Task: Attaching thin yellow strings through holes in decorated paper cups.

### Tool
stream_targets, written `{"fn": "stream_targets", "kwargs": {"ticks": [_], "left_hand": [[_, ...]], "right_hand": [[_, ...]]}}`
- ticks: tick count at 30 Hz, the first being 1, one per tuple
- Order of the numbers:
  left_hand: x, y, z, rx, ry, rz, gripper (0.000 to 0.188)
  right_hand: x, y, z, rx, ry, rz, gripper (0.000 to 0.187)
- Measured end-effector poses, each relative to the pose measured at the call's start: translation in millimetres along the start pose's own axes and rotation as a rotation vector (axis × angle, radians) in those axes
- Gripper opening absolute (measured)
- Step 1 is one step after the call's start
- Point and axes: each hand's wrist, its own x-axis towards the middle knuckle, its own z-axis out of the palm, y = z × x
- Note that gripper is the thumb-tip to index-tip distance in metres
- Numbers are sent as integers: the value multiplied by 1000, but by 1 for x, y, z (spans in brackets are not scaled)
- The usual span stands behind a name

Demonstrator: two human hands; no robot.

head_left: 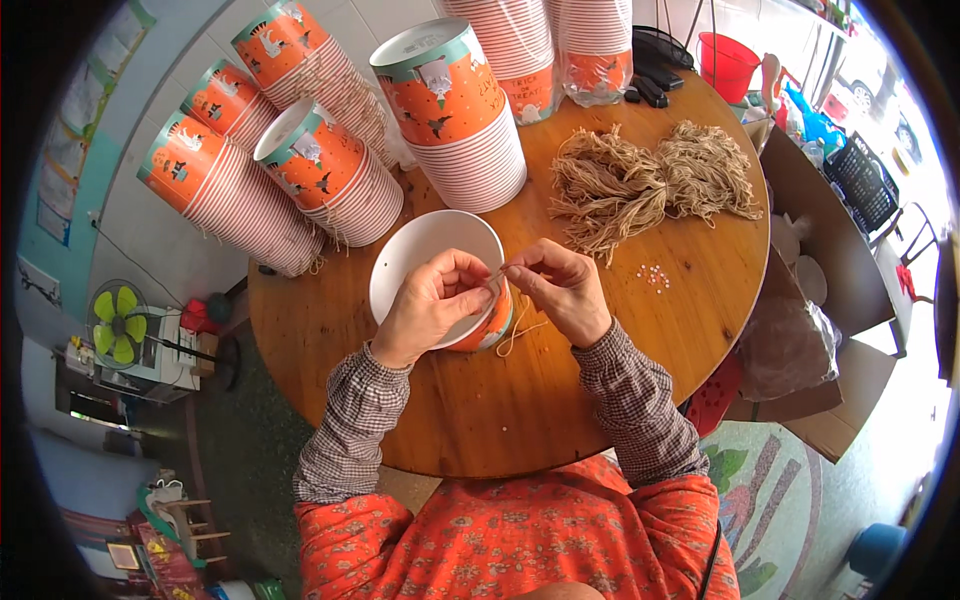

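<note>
A single paper bucket point(398, 250), white inside and orange outside with a green band, stands tilted at the table's near middle. Over its right rim, my left hand point(437, 300) is closed in a pinch at a thin tan string point(513, 338). Just right of the rim, my right hand point(561, 290) pinches the same string between thumb and forefinger. The fingertips of both hands nearly meet. A loose end of string hangs down to the tabletop below them. A small dark hole shows in the bucket's left wall.
Stacks of orange printed buckets point(455, 130) stand at the back and left of the round wooden table point(480, 430). A bundle of tan strings point(650, 180) lies at the right, near scattered small white pieces point(653, 278). An open cardboard box point(830, 220) stands beyond the right edge.
</note>
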Motion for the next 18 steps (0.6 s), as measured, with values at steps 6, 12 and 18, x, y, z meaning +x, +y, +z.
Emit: {"fn": "stream_targets", "kwargs": {"ticks": [6, 12, 18], "left_hand": [[1, -4, -5, 155, -56, -104, 13], [0, 7, -3, -116, 11, -143, 12], [-1, 10, 0, -185, 29, -104, 14]], "right_hand": [[-1, -10, 3, 20, 89, -3, 11], [-4, -20, -1, -410, 136, -259, 12], [-5, -41, 8, -575, -117, -485, 12]]}}
